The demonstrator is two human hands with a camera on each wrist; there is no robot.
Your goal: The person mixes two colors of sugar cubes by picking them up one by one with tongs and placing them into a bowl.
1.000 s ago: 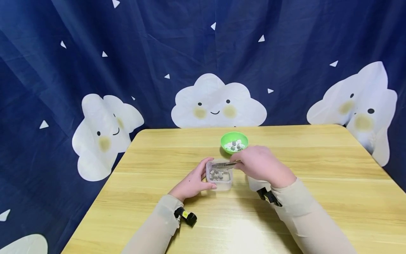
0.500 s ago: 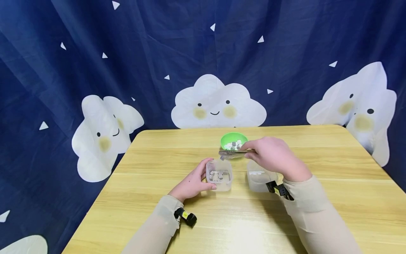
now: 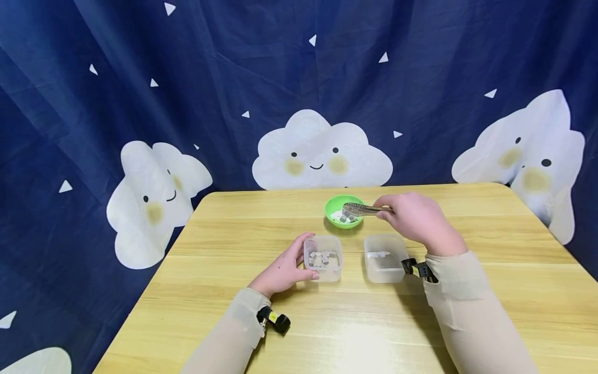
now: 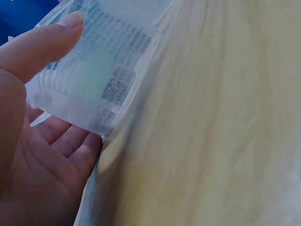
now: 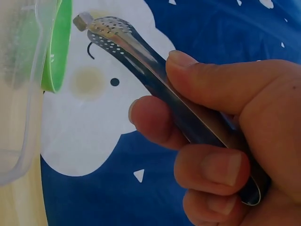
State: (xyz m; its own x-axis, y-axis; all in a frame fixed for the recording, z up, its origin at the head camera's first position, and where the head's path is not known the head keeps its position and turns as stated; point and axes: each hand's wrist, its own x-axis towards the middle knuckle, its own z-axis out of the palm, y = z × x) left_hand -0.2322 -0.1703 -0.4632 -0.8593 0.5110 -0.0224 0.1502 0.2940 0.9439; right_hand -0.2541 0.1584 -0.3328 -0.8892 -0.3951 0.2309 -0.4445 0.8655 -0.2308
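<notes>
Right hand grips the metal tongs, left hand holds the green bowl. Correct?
Not the bowl: the left hand holds the clear container on the left, as the head view shows; the green bowl stands beyond it, apart from that hand. The right hand does grip the metal tongs.

no text can be read; any marking on the yellow patch [image 3: 273, 316] of the left wrist camera [image 3: 282, 324] is too small.
</notes>
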